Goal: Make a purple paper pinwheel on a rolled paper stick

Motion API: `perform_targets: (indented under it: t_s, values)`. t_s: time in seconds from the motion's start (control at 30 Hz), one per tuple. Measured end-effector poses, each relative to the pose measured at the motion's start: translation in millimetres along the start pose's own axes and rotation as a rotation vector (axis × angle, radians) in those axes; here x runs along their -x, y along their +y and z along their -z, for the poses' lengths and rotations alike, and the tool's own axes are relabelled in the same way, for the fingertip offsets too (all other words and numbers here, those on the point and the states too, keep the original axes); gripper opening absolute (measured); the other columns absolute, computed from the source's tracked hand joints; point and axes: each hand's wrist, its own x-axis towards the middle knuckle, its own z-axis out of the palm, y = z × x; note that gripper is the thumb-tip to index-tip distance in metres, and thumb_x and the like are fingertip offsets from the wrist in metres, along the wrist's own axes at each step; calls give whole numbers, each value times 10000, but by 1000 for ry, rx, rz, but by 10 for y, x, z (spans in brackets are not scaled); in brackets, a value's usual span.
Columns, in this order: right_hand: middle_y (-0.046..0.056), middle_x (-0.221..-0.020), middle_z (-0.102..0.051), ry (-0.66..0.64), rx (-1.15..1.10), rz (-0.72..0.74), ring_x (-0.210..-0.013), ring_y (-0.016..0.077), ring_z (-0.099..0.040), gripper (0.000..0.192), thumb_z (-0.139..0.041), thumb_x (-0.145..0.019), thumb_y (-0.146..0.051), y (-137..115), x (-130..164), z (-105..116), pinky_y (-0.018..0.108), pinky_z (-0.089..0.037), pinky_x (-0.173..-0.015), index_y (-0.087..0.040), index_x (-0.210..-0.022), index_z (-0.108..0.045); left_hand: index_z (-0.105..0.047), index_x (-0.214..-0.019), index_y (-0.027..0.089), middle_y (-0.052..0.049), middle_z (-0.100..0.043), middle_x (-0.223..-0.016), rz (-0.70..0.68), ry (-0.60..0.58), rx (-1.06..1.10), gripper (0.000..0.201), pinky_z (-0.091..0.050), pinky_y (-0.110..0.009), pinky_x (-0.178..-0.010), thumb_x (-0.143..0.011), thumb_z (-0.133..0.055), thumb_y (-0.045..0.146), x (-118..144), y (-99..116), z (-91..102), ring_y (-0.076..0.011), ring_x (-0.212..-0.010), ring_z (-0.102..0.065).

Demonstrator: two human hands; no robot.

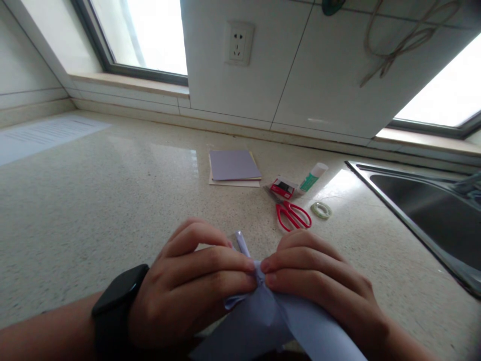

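Observation:
Both hands pinch one piece of pale lavender paper [263, 316] low in the view, above the counter. My left hand [199, 281], with a black watch on its wrist, grips the paper from the left, fingers bent and closed. From the right, my right hand [319, 281] closes on the same paper, its fingertips nearly meeting the left ones. Between them the paper is gathered into a narrow crease. A rolled end pokes up past the left fingers, while wider folded sheets spread out below. Both thumbs are hidden.
On the speckled counter [150, 200] lie red-handled scissors [292, 214], a small red box [283, 187], a glue stick [312, 178], a tape roll [321, 210] and a stack of coloured paper [235, 165]. A printed sheet [48, 133] lies far left; a steel sink [424, 210] is at right.

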Motion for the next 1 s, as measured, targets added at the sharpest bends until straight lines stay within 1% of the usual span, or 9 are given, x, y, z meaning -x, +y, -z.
perform_targets:
  t_s: [0.23, 0.47, 0.53, 0.6, 0.7, 0.8, 0.87, 0.93, 1.0]
  values:
    - [77, -976, -757, 9, -8, -14, -924, 196, -676, 154, -564, -985, -144, -17, 1, 5, 343, -589, -813, -146, -1058, -700, -729, -988, 148, -36, -800, -1014, 51, 23, 58, 157, -512, -310, -846, -1005, -596, 232, 44, -2, -41, -178, -923, -635]
    - [75, -931, -755, -10, -44, 0, -868, 181, -682, 205, -509, -1039, -247, 38, -46, 32, 345, -582, -784, -161, -1037, -695, -699, -1034, 154, -57, -797, -989, 22, 13, 57, 104, -535, -319, -820, -967, -639, 206, 28, -20, -40, -182, -891, -651]
    - [77, -902, -751, 7, -99, 6, -829, 177, -677, 219, -517, -1040, -285, 77, -59, 17, 339, -574, -747, -158, -1024, -695, -691, -1036, 150, -60, -793, -972, 56, 19, 97, 114, -537, -307, -805, -979, -624, 223, 22, -23, -46, -171, -870, -654]
    - [71, -872, -741, 57, -167, -17, -794, 171, -670, 159, -602, -992, -281, 114, -59, -18, 322, -561, -708, -153, -999, -697, -692, -1037, 151, -62, -785, -947, 122, 18, 169, 153, -543, -285, -779, -997, -606, 272, 28, -30, -59, -162, -854, -655]
    - [46, -808, -716, 106, -228, -159, -722, 161, -661, 113, -760, -831, -217, 145, -45, -87, 294, -542, -640, -162, -908, -699, -713, -1020, 182, -43, -752, -873, 300, 1, 279, 142, -542, -252, -688, -959, -660, 298, 60, -50, -85, -154, -798, -663]
    - [12, -710, -686, 67, -315, -423, -597, 135, -640, 60, -740, -781, -162, 154, -36, -147, 242, -509, -522, -169, -803, -684, -735, -970, 202, -22, -726, -823, 565, -62, 386, 127, -513, -236, -593, -870, -736, 279, 86, -78, -119, -152, -714, -662]
    - [0, -666, -683, 52, -371, -593, -553, 122, -630, 60, -710, -783, -153, 166, -44, -178, 219, -500, -491, -169, -743, -668, -723, -904, 184, -14, -719, -773, 732, -121, 457, 111, -487, -223, -550, -863, -725, 287, 77, -95, -144, -143, -659, -640]
    - [10, -689, -712, 86, -394, -682, -602, 133, -657, 58, -729, -774, -186, 190, -61, -202, 228, -531, -539, -168, -743, -684, -694, -820, 168, -5, -695, -722, 813, -136, 488, 145, -470, -212, -542, -893, -685, 293, 49, -108, -169, -131, -638, -610]
    - [30, -762, -750, 101, -452, -728, -675, 150, -686, 105, -764, -779, -257, 223, -78, -219, 244, -556, -596, -163, -805, -723, -697, -808, 165, -8, -691, -740, 845, -119, 532, 208, -480, -222, -574, -920, -661, 337, 19, -121, -187, -130, -663, -601]
